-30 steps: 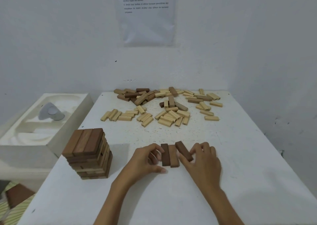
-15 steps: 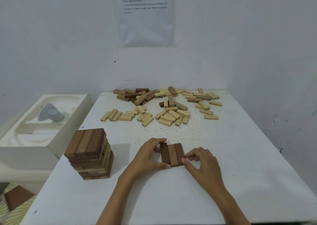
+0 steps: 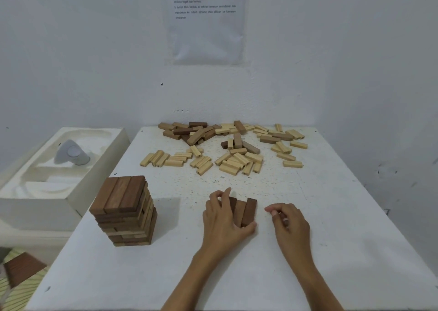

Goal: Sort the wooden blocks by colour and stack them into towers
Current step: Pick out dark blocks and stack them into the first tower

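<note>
Three dark brown blocks [image 3: 246,211] lie side by side as one row near the table's front middle. My left hand [image 3: 222,218] grips this row, fingers over its far end and thumb under its near end. My right hand [image 3: 288,218] hovers just right of the row, fingers loosely curled, holding nothing. A brown tower [image 3: 123,211] of several layers stands at the front left. Loose light blocks [image 3: 234,161] and dark blocks [image 3: 189,131] lie scattered at the back of the white table [image 3: 331,216].
A white foam box [image 3: 47,190] with a grey object [image 3: 71,153] in it sits off the table's left edge. Walls close the back and right side. A paper sheet [image 3: 206,19] hangs on the back wall.
The third block, lying askew a second ago, now sits flush in the row. My right hand has let go and pulled away to the right. My left hand has closed over the row.
</note>
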Demonstrator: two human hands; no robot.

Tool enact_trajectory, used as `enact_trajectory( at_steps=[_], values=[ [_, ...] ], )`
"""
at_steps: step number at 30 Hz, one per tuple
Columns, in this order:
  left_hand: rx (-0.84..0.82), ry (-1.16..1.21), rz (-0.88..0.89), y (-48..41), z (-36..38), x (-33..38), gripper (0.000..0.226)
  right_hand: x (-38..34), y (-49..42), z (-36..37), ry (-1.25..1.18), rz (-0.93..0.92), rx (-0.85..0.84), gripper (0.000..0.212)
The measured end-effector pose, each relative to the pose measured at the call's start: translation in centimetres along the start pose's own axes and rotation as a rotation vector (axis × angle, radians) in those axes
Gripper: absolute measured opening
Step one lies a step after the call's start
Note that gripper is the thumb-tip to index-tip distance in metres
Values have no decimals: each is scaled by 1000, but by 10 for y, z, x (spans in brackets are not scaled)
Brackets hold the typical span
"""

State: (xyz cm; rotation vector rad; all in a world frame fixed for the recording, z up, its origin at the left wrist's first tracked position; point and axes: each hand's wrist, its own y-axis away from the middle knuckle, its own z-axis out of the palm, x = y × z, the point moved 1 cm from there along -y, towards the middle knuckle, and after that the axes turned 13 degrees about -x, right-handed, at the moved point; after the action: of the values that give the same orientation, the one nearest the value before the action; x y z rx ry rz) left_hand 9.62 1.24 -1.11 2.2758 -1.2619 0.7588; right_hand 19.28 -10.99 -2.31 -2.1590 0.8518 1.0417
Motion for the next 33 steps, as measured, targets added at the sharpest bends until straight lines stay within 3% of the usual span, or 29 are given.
enact_trajectory(
  at_steps=[3, 8, 11, 14, 17, 22, 30, 33],
  values=[
    [-141, 13, 101, -5, -16, -6, 93, -1, -1, -3, -73, 9, 47, 40],
    [-347, -106, 263, -13, -47, -21, 82, -2, 0, 3, 190, -47, -47, 22],
    [-379, -96, 249, -12, -54, -31, 90, -9, 3, 4, 362, -45, -272, 70],
    [-354, -228, 123, -5, -52, -43, 129, -15, 8, 5, 566, -57, -466, 98],
    [-399, -417, 9, 8, -42, -49, 147, -18, 6, 7, 693, -28, -583, 105],
    [-432, -450, 1, 12, -36, -42, 147, -21, 0, 11, 671, -1, -688, 110],
    [-402, -435, 39, 13, -33, -42, 138, -19, -5, 9, 729, 105, -671, 135],
    [-394, -445, 47, 13, -32, -40, 135, -18, -6, 10, 769, 66, -729, 133]
  ],
)
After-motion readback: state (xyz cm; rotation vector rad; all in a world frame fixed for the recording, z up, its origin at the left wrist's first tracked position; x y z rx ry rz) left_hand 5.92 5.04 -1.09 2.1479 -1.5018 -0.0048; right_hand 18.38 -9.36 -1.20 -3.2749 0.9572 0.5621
